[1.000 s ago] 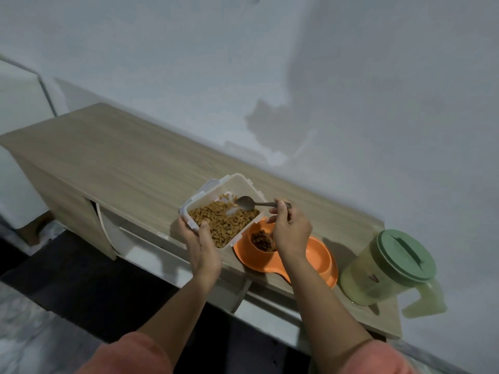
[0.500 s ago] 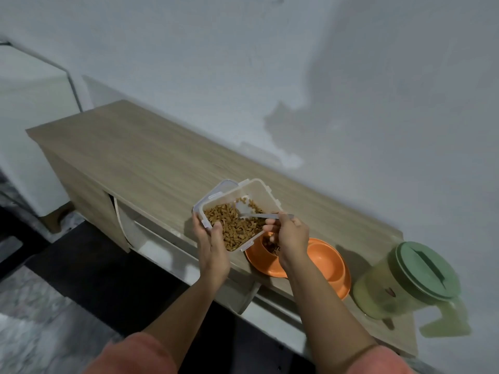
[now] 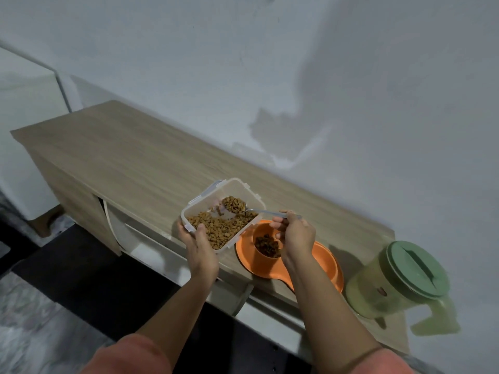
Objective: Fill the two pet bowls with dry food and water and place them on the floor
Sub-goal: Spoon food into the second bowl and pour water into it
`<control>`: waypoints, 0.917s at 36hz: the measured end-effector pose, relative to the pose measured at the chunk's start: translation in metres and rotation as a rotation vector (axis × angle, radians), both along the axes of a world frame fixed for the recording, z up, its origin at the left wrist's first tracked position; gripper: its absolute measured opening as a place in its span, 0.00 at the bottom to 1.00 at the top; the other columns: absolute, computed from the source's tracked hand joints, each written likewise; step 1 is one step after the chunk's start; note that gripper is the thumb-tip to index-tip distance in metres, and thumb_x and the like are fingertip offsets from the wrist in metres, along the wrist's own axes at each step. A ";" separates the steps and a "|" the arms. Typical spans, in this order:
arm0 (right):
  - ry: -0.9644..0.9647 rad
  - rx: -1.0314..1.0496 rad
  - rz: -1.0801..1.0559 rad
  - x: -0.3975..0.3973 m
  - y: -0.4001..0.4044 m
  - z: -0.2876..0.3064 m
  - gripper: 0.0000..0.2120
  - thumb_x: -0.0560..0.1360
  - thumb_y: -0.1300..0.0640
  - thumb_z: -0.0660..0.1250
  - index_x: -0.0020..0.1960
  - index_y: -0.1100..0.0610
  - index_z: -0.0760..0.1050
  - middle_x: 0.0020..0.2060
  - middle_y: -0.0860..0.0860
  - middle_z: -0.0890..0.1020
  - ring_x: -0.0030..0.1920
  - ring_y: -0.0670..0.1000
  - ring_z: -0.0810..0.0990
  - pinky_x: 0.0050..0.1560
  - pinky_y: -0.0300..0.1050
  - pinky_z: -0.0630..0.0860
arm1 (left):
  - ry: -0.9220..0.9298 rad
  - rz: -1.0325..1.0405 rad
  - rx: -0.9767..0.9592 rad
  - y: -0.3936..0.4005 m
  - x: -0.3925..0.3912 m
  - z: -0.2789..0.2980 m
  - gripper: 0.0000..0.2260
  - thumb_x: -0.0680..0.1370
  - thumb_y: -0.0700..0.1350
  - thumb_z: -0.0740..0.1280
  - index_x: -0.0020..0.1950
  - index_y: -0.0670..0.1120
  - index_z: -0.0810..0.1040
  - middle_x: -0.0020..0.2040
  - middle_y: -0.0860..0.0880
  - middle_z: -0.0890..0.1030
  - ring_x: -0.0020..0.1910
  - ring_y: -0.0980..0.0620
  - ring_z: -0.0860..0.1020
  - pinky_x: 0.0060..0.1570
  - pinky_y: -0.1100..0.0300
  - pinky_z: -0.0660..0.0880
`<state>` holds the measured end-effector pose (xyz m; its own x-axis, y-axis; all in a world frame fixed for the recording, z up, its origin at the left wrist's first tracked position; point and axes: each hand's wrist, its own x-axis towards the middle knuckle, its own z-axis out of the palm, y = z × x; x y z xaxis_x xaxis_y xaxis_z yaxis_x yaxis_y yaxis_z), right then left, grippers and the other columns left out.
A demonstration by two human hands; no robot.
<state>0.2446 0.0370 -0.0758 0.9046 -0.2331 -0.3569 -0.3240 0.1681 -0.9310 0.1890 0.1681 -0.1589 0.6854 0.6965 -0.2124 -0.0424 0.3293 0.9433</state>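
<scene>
The left hand (image 3: 201, 247) grips the tilted kibble container (image 3: 222, 211) just left of the orange double bowl (image 3: 321, 261) on the cabinet, so the right hand (image 3: 295, 234), pinching a heaped spoon (image 3: 237, 205), travels little; a lidded jug (image 3: 399, 282) waits right.
</scene>
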 end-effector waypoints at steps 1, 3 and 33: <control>0.001 0.014 -0.004 0.000 0.000 0.001 0.10 0.81 0.58 0.58 0.44 0.59 0.74 0.28 0.53 0.81 0.25 0.50 0.72 0.25 0.38 0.68 | 0.006 0.016 -0.004 0.002 0.000 0.000 0.24 0.83 0.48 0.54 0.77 0.58 0.49 0.68 0.42 0.69 0.57 0.45 0.73 0.58 0.52 0.72; -0.002 0.033 -0.023 0.001 -0.001 0.003 0.09 0.81 0.59 0.58 0.44 0.59 0.74 0.27 0.52 0.81 0.26 0.50 0.73 0.25 0.38 0.68 | 0.007 0.044 -0.015 0.004 0.001 0.000 0.25 0.83 0.47 0.54 0.77 0.58 0.49 0.65 0.45 0.69 0.58 0.46 0.73 0.57 0.54 0.71; -1.084 -0.903 0.114 -0.018 -0.021 0.013 0.08 0.76 0.63 0.60 0.49 0.61 0.78 0.37 0.54 0.80 0.38 0.42 0.72 0.44 0.21 0.64 | 0.026 0.121 -0.082 -0.002 0.017 0.001 0.28 0.79 0.49 0.57 0.77 0.55 0.50 0.69 0.41 0.68 0.57 0.44 0.74 0.57 0.52 0.74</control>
